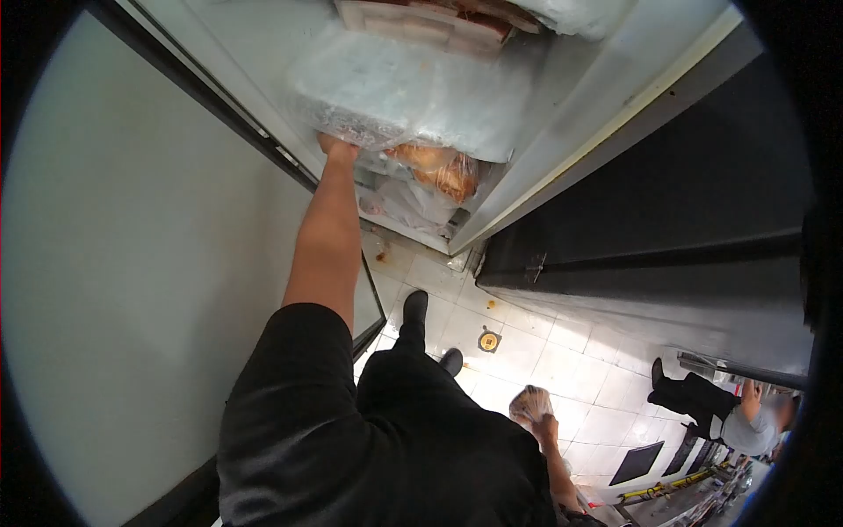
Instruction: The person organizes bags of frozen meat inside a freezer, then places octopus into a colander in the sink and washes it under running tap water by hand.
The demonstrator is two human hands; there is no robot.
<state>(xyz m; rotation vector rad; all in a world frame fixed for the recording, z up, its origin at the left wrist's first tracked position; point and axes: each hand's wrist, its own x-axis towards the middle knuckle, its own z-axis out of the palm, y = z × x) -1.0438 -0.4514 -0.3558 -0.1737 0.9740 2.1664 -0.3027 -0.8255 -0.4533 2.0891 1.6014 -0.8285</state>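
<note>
My left hand [338, 146] reaches into an open upright freezer, at the left end of a frost-covered shelf [404, 88]. Its fingers look curled in, partly hidden by the shelf edge and clear plastic; what they grip does not show. Close to it, under the shelf, lies a clear plastic bag with orange-brown food [443, 171]. Low on my other side, my right hand [546, 429] is closed on a clear plastic bag [530, 404] with brownish contents, held above the floor.
The freezer door [158, 246] stands open at left. A dark cabinet [650, 167] is at right. Below are white floor tiles [518, 342] with a drain [489, 341]. Another person [720, 413] stands at far right near a cluttered counter. A flat box [430, 26] sits on the upper shelf.
</note>
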